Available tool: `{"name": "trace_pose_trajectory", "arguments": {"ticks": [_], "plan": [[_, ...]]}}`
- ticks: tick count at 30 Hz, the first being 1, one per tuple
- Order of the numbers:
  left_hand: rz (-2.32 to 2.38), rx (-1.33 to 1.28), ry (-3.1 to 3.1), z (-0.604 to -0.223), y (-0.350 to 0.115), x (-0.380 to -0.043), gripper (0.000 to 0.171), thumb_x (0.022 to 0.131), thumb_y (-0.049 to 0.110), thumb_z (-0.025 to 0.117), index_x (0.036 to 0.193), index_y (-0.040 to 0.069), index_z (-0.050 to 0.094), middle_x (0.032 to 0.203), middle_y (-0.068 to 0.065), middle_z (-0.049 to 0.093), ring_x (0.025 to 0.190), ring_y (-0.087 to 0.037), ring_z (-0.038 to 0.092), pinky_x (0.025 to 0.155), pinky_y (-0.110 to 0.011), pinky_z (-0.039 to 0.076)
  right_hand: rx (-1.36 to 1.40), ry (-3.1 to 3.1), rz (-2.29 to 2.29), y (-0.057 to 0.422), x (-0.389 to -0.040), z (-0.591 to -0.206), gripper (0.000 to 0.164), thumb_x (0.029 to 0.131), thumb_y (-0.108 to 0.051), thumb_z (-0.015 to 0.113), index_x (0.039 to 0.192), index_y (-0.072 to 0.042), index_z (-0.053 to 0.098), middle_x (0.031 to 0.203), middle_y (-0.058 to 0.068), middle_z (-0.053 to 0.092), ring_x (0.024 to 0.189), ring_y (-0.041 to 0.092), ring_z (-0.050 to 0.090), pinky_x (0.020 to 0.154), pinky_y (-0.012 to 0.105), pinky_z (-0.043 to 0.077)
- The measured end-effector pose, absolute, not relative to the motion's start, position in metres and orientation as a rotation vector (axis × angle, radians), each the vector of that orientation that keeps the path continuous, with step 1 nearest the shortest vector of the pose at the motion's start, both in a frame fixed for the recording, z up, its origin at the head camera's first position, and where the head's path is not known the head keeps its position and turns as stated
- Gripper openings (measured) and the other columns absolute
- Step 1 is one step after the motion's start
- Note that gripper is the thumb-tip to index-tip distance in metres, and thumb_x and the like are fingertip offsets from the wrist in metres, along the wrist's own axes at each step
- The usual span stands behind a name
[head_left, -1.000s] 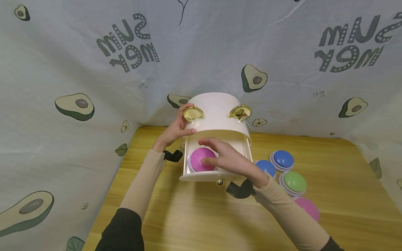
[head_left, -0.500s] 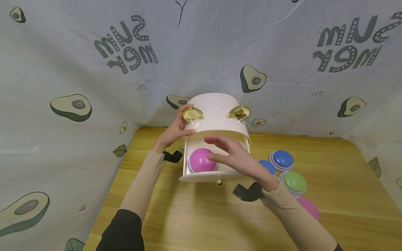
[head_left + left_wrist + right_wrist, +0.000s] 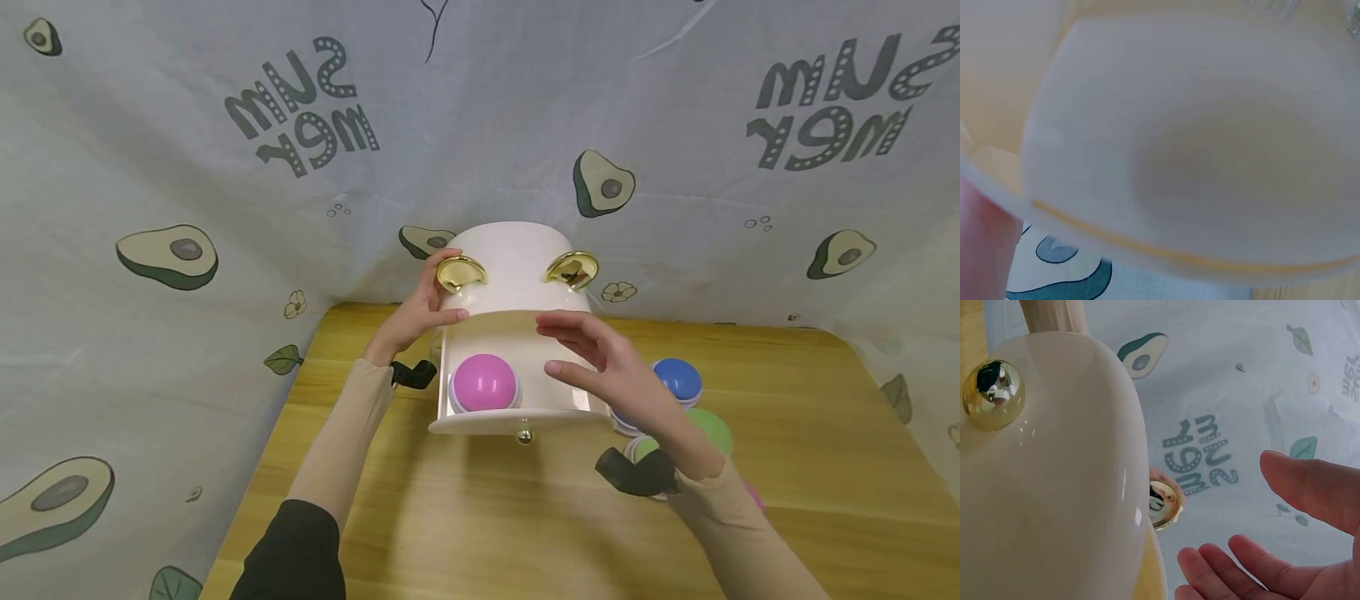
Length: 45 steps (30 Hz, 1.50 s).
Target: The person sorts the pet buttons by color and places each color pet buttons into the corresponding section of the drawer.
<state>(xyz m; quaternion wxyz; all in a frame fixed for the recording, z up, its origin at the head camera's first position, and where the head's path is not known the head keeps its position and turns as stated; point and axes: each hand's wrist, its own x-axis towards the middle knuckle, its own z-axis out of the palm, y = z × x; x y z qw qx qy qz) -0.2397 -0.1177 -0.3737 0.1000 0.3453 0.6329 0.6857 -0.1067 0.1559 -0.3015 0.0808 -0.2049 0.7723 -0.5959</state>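
Observation:
A white drawer box (image 3: 510, 242) with gold ears (image 3: 572, 271) stands at the table's back edge, its drawer (image 3: 480, 342) pulled out. My left hand (image 3: 420, 308) grips the box's left side beside one ear, thumb on the front rim. A pink dome on a white base (image 3: 485, 383) sits in the drawer's front left corner. My right hand (image 3: 600, 362) hovers over the drawer's right side, fingers extended and thumb apart, holding nothing. In the right wrist view, the drawer front (image 3: 1079, 475) and gold knob (image 3: 994, 394) loom close. White plastic fills most of the left wrist view.
Right of the box, several similar domes lie on the wooden table (image 3: 825, 433): a blue dome (image 3: 677, 379), a green dome (image 3: 708, 429) and others partly hidden by the right arm. An avocado-printed cloth (image 3: 480, 125) hangs behind the table.
My right hand has let go of the pink dome and drawn away to the right. The dome stays in the drawer. My left hand keeps its place on the box.

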Motion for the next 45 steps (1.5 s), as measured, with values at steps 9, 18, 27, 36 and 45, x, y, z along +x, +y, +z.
{"name": "trace_pose_trajectory", "arguments": {"ticks": [9,18,27,36,45], "plan": [[2.040,1.012,1.852,-0.373,-0.116,-0.240,0.083,0.081,-0.016,0.058,0.144,0.011,0.012,0.139,-0.011,0.029,0.125,-0.019,0.034,0.098,-0.030,0.038,-0.606,2.332,-1.956,0.183,-0.089,-0.297,0.049,0.090,0.004,0.062,0.136,0.003,0.044,0.136,0.014,0.047,0.127,0.018,0.044,0.099,0.022,0.038],[2.048,0.997,1.846,-0.373,-0.116,-0.240,0.082,0.081,-0.014,0.059,0.144,0.012,0.013,0.138,-0.011,0.029,0.124,-0.019,0.035,0.097,-0.030,0.038,-0.585,2.361,-2.008,0.213,-0.072,-0.299,0.052,0.088,0.012,0.058,0.137,0.004,0.042,0.136,0.011,0.047,0.127,0.014,0.043,0.099,0.017,0.034],[2.048,0.991,1.843,-0.373,-0.116,-0.239,0.082,0.081,-0.012,0.059,0.144,0.014,0.014,0.138,-0.012,0.029,0.124,-0.020,0.035,0.097,-0.031,0.039,-0.565,2.357,-2.081,0.240,-0.056,-0.309,0.055,0.087,0.019,0.054,0.138,0.006,0.040,0.136,0.011,0.047,0.126,0.011,0.045,0.098,0.015,0.035],[2.041,0.983,1.845,-0.372,-0.116,-0.238,0.082,0.081,-0.011,0.059,0.144,0.015,0.013,0.140,-0.011,0.028,0.125,-0.019,0.033,0.097,-0.031,0.039,-0.455,2.390,-2.115,0.266,-0.041,-0.325,0.059,0.086,0.022,0.053,0.140,0.003,0.039,0.138,0.005,0.048,0.129,0.006,0.041,0.098,0.012,0.033],[2.048,0.977,1.832,-0.372,-0.118,-0.238,0.081,0.081,-0.013,0.058,0.143,0.022,0.017,0.140,-0.011,0.028,0.125,-0.019,0.033,0.097,-0.030,0.039,-0.345,2.513,-2.002,0.288,-0.027,-0.338,0.063,0.088,0.018,0.054,0.145,-0.002,0.035,0.143,0.002,0.042,0.131,0.002,0.036,0.100,0.011,0.028]]}}
